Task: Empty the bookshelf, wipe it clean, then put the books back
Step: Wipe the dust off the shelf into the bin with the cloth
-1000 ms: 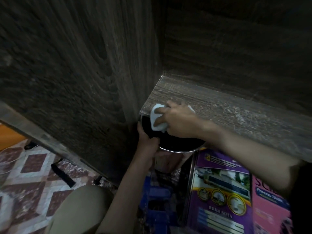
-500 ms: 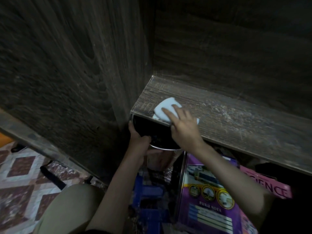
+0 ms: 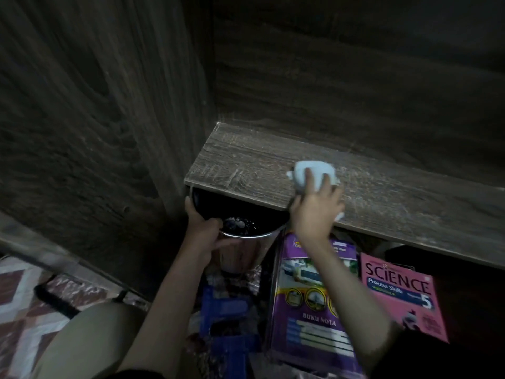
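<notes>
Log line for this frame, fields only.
phase: wiping shelf | right hand: presses cloth on shelf | left hand: grips metal bin under shelf edge | books: below shelf

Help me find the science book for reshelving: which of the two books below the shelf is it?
The pink book, printed SCIENCE Process Skills 5, lying to the right of the purple BUKU NOTA book that the forearm crosses.

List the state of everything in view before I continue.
Shelf: bookless, dust-streaked.
Cloth: bunched, pressed on shelf.
Right hand: pressing cloth.
Left hand: holding bin rim.
Metal bin: under shelf's front edge, debris inside.
Purple book: lying below shelf.
Pink book: lying beside it.
</notes>
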Demonstrator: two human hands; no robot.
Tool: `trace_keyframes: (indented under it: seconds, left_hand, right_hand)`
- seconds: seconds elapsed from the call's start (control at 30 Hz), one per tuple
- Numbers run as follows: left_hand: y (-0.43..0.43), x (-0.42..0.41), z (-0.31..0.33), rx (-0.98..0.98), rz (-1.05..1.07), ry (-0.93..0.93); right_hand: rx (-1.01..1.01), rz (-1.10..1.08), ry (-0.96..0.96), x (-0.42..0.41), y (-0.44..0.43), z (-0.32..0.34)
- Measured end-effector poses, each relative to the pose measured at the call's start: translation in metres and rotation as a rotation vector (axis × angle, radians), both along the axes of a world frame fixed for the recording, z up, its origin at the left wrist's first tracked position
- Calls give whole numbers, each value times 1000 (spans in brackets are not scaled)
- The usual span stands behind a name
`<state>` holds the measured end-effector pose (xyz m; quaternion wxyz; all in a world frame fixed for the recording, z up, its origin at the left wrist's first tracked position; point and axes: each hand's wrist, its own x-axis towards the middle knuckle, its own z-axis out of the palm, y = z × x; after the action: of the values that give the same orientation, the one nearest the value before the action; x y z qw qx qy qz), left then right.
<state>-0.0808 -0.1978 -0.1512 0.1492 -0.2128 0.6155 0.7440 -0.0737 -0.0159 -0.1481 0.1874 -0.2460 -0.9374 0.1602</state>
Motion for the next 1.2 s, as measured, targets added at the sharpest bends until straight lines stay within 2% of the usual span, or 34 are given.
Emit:
trace_keyframes:
  seconds: [0.03, 0.13, 0.2, 0.27, 0.3, 0.4, 0.5, 0.57, 0.67, 0.87, 0.97, 1.03, 1.1, 1.2]
  left_hand:
    - [1, 0, 0, 0, -3, 1]
    - [5, 1, -2, -19, 8, 18]
    - [6, 1, -4, -25, 13, 41]
    - [7, 1, -4, -19, 7, 45]
    - [8, 1, -2, -14, 2, 38]
    - [10, 1, 1, 12, -20, 25]
    - [11, 2, 2, 12, -23, 20]
    - [13, 2, 1, 19, -29, 18]
    - [16, 2, -1, 26, -39, 19]
    - [20, 2, -2, -5, -2, 53]
    - [17, 0, -6, 2, 3, 75]
    - [17, -1, -7, 11, -3, 68]
    - [18, -1, -5, 15, -7, 53]
    - [18, -2, -5, 22, -13, 68]
  right_hand:
    - [41, 52, -40, -2, -21, -2]
    - [147, 288, 20, -10, -76, -2]
    - [11, 545, -34, -14, -81, 10]
    - [-4, 656, -5, -14, -55, 21]
    - [-14, 615, 44, -13, -34, 26]
    - [-32, 256, 184, -2, 56, 30]
    - [-51, -154, 78, 18, 121, 27]
    - [-44, -279, -41, 23, 118, 20]
    - [50, -208, -65, 23, 68, 6]
    - [14, 130, -46, 6, -66, -4]
    - [-72, 418, -63, -2, -71, 7]
    - [-211, 509, 6, -1, -46, 16]
    - [-245, 427, 135, 7, -1, 23]
    - [-158, 138, 219, 32, 95, 25]
